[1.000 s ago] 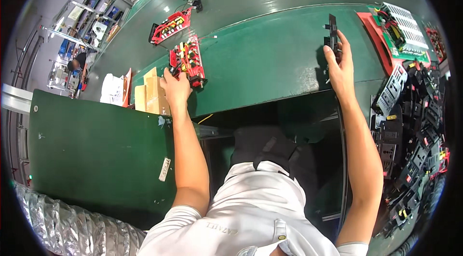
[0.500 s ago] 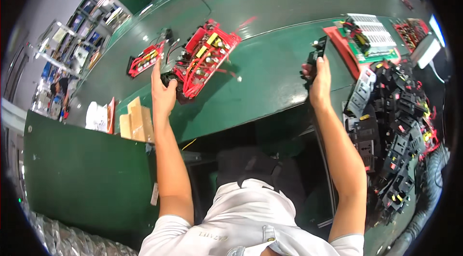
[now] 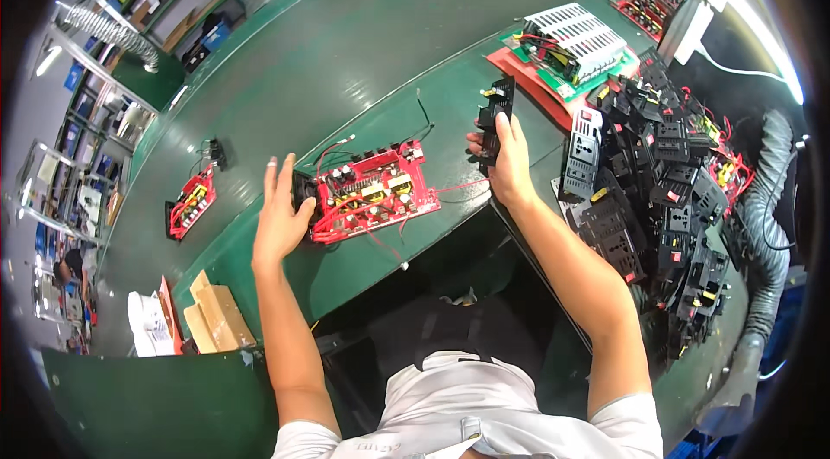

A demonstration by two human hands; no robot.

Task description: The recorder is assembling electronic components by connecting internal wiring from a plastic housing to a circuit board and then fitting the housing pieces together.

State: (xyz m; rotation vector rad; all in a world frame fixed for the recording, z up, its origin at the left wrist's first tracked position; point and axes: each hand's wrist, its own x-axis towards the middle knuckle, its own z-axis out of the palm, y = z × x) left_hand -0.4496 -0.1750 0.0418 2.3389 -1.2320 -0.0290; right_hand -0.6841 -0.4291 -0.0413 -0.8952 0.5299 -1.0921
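Note:
A red circuit board (image 3: 376, 195) packed with components and wires lies on the green bench in front of me. A black part resembling a fan (image 3: 304, 190) sits at its left end. My left hand (image 3: 281, 215) is right beside that black end, fingers stretched and thumb apart; whether it still touches is unclear. Raised to the right of the board, my right hand (image 3: 508, 156) grips a black panel (image 3: 495, 117) with small yellow parts on it. My fingers partly cover the panel.
A heap of black socket panels (image 3: 670, 174) fills the right side. Behind it stands a white slotted unit on a green board (image 3: 575, 44). A smaller red board (image 3: 192, 204) lies at left, near an open cardboard box (image 3: 216, 316) and a white roll (image 3: 149, 322).
The red board, tilted up in my left hand before, now lies flat on the bench, and the fingers have spread. My right hand still holds the black panel; the whole view has shifted.

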